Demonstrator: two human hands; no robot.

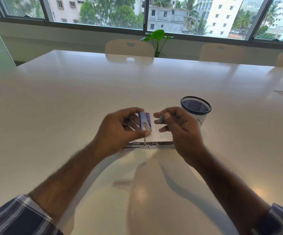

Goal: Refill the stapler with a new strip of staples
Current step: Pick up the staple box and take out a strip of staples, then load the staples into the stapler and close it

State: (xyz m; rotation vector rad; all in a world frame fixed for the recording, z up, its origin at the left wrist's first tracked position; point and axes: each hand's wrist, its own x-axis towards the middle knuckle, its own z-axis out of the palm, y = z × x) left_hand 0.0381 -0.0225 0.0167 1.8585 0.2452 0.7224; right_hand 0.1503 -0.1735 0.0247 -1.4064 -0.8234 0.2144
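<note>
Holding: my left hand (pixel 118 128) grasps the blue-and-white staple box (pixel 145 122), lifted above the tabletop (pixel 69 99).
Right grip: my right hand (pixel 178 128) pinches a grey staple strip (pixel 161 119) between thumb and fingers, just right of the box.
Stapler (pixel 150 144): lying opened flat on the tabletop, near me, below both hands.
Mesh cup (pixel 196 108): standing right, just beyond my right hand.

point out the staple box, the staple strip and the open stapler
staple box (pixel 145 122): head view, its blue and white face, held in the left hand
staple strip (pixel 161 119): head view, grey bar pinched in the right hand
open stapler (pixel 161 143): head view, its metal channel on the table
</note>
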